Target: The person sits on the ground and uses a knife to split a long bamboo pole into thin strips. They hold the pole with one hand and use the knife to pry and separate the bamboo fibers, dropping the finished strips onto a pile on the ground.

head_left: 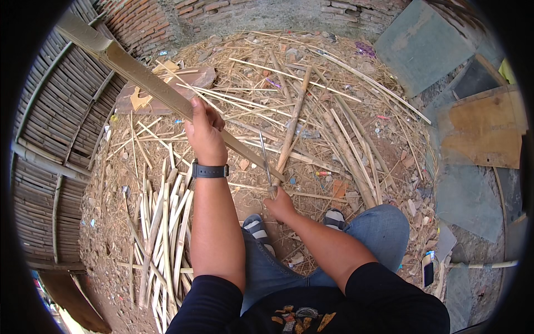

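Observation:
My left hand point(207, 133), with a black watch on the wrist, is closed round a long split bamboo piece point(149, 81). The bamboo slants from the upper left down to the middle, and its lower end comes close to my right hand point(281, 207). A knife point(264, 156) is gripped in that hand by its handle, its narrow blade pointing up and away from me. The blade crosses the bamboo near its lower end in this view; whether they touch I cannot tell.
Split bamboo strips point(167, 234) lie heaped at my left. Thicker poles point(350, 153) and thin strips litter the ground ahead. A bamboo-slat wall point(47, 200) stands left, a brick wall point(233, 19) behind. Sheets point(425, 47) lean at right, near a phone point(428, 273).

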A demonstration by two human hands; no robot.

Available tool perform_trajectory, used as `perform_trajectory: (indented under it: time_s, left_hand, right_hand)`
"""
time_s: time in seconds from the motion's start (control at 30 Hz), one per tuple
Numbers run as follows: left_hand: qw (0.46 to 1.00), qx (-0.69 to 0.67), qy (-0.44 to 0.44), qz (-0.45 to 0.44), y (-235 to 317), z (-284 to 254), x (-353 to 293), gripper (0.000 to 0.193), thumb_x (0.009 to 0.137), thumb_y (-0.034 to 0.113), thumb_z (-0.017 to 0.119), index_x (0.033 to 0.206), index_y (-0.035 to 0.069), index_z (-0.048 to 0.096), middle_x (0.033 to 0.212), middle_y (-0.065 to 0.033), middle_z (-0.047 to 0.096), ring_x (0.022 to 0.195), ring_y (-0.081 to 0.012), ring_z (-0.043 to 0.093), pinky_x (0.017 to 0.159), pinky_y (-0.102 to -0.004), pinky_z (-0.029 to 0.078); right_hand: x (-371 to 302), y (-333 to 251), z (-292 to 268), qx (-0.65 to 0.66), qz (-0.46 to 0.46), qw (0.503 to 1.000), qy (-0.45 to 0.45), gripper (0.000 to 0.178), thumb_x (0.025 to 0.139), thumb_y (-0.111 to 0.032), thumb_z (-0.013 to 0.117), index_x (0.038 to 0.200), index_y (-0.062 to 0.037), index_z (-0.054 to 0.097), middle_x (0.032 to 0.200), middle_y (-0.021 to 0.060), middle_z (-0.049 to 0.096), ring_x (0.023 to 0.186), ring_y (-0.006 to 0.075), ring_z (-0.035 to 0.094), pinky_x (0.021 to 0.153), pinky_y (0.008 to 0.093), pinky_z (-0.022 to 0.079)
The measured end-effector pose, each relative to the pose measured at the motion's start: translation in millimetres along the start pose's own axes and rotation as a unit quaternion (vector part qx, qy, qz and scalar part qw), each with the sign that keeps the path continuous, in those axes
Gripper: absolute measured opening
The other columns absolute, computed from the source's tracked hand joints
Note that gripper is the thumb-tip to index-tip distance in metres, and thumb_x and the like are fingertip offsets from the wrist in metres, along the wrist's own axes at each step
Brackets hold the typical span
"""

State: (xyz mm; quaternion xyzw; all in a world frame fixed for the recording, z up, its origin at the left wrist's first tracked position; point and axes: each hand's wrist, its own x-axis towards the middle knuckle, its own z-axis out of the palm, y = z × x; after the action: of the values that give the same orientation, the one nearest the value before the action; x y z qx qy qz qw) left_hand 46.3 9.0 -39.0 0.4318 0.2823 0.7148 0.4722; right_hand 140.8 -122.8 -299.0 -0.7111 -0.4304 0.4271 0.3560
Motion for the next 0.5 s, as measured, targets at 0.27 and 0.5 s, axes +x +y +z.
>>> perform_trajectory:
  time_s: [0.27,0.5]
  left_hand:
    - [1.0,0.002,0.0,-0.003,0.1,-0.9,0.1,0.037,0.099,0.043,0.054,0.08,0.013,0.045,0.06,0.004,0.031,0.051,-0.0083,0.03,0.049,-0.0257,0.026]
    - [1.0,0.012,-0.004,0.001,1.5,0.3,-0.4,0.037,0.1,0.041,0.053,0.078,0.013,0.043,0.059,0.0048,0.031,0.051,-0.0075,0.03,0.049,-0.0257,0.025]
  right_hand:
    - [0.7,2.7,1.4,-0.017,-0.021,1.0,0.013,0.051,0.075,-0.026,0.067,0.117,0.0003,0.055,0.099,0.0284,0.066,0.097,0.044,0.064,0.085,0.0481,0.051]
    - [1.9,7.8,2.1,-0.015,-0.01,1.0,0.007,0.053,0.076,-0.027,0.068,0.119,0.0007,0.055,0.1,0.027,0.067,0.096,0.042,0.065,0.085,0.0471,0.051]
